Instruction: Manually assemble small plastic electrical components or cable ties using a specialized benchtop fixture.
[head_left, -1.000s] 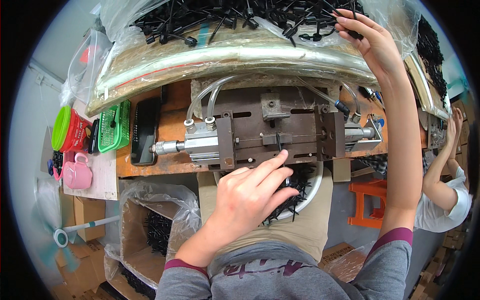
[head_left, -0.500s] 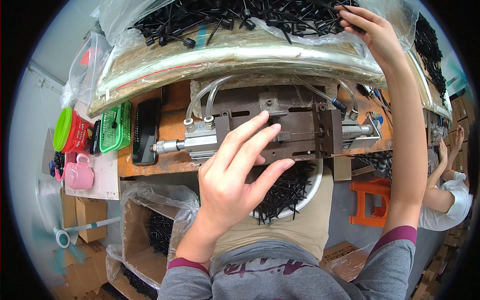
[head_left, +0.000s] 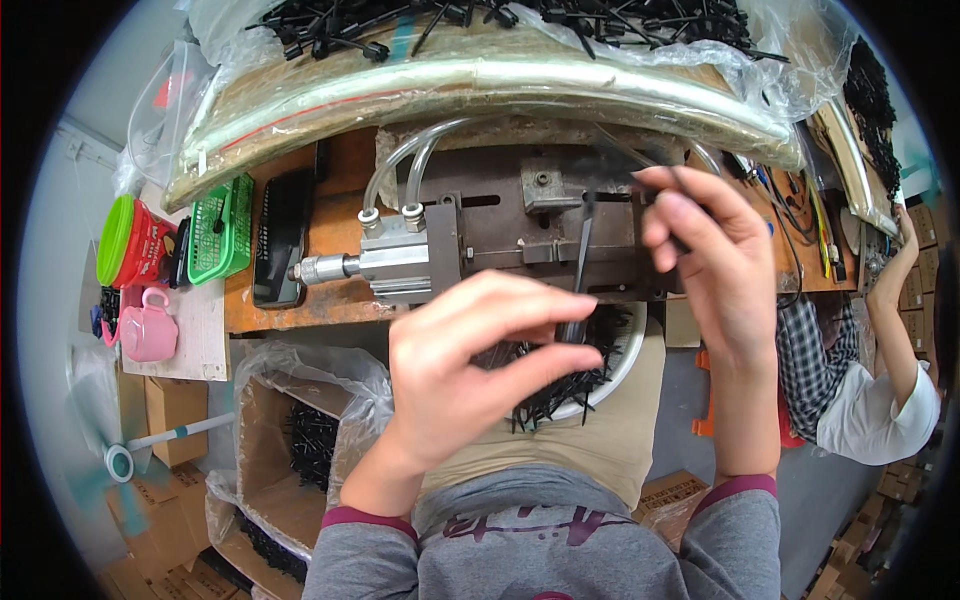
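My left hand is closed in front of the metal fixture. Between its thumb and fingers stands a thin black stemmed part, with its thicker end at the fingertips. To the right, over the fixture's right end, is my right hand, its fingers curled in a pinch. A dark, motion-smeared stemmed piece shows at those fingertips; its exact shape is too blurred to make out. Below the hands, a white bowl on my lap holds many similar black parts, partly hidden by my left hand.
Behind the fixture, a plastic-lined tray carries a heap of black stemmed parts. An air cylinder with clear hoses sits left. Further left are a phone, a green basket and a pink cup. Another person works at right.
My right hand has come back from the far heap toward the fixture, bringing a black piece. A black stemmed part now stands visibly in my left hand, whose fingers have closed together.
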